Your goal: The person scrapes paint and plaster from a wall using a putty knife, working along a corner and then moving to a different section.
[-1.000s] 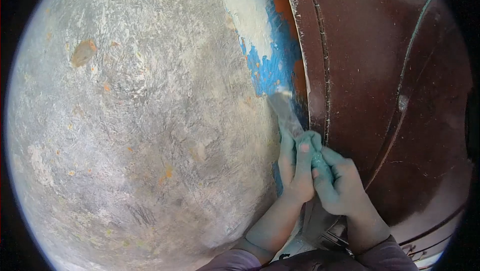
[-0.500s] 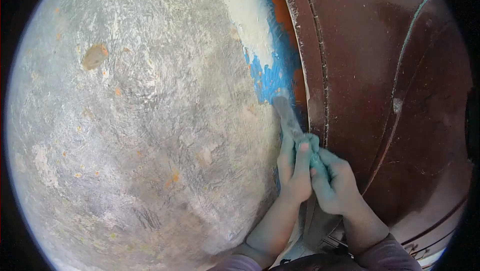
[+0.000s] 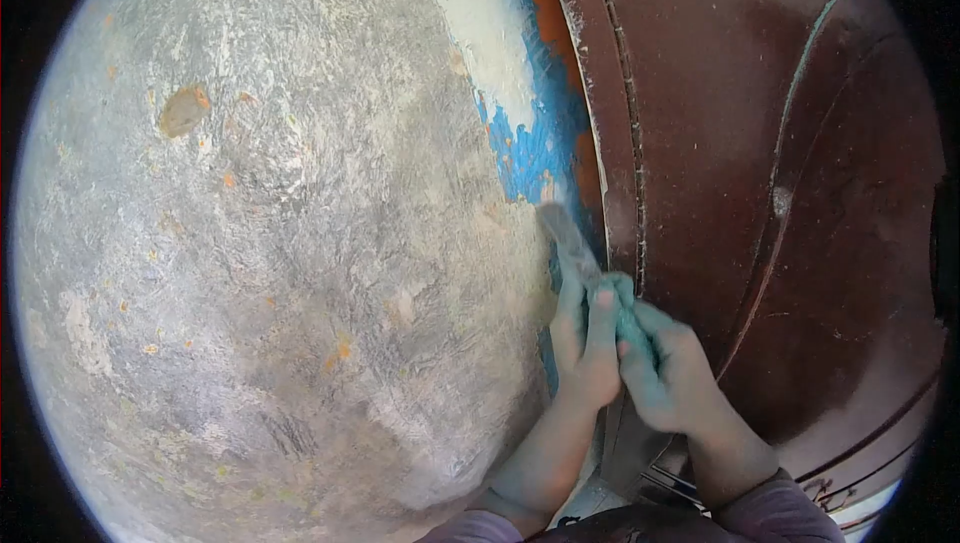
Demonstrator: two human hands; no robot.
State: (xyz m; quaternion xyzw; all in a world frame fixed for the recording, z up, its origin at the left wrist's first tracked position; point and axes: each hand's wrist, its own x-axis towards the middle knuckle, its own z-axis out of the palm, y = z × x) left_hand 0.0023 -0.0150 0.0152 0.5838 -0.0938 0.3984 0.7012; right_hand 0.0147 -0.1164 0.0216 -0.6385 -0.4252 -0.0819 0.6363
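Note:
A scraper (image 3: 570, 233) with a narrow greyish blade and what looks like a green handle slants up and left from both my hands. My left hand (image 3: 588, 343) is closed around the base of the blade, its thumb lying along the tool. Just right of it and lower, my right hand (image 3: 668, 368) wraps the handle, hiding most of it. The blade tip lies against the wall, at the lower end of a bare blue patch (image 3: 537, 158). Mottled grey-white plaster (image 3: 300, 243) fills the left, and a cream strip (image 3: 485, 33) runs above the blue.
To the right stands a dark brown panel (image 3: 720, 123), its raised beading (image 3: 632, 143) close beside my hands. A narrow orange-brown strip (image 3: 563, 33) lies between the blue and the panel's pale edge. Beyond, a greenish line (image 3: 800, 73) curves down the panel.
The scraper's tip has moved slightly down and left along the wall, with both hands still on it. The whole view has shifted a little.

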